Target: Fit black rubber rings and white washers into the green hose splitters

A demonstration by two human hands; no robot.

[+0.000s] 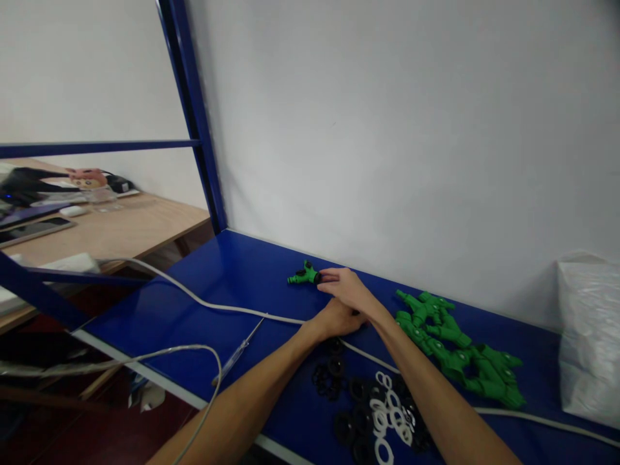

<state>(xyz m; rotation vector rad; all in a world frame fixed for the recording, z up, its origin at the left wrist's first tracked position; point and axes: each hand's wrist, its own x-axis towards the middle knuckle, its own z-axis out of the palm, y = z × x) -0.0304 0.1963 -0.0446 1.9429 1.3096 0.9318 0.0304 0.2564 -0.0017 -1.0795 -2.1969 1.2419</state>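
Observation:
A green Y-shaped hose connector with black fittings lies near the back of the blue shelf. My right hand reaches to it from the right, its fingers closed around the connector's black end. Just below, my left hand is curled low over the shelf, partly behind my right wrist. Something dark shows at its fingertips, too hidden to name. Black rings and white ring washers are strewn between my forearms. To the right lies a pile of green connector bodies.
A screwdriver with a clear handle lies left of my left forearm. A pale cable runs across the blue shelf. At far right stands a filled clear plastic bag. Blue frame posts and a wooden desk are on the left.

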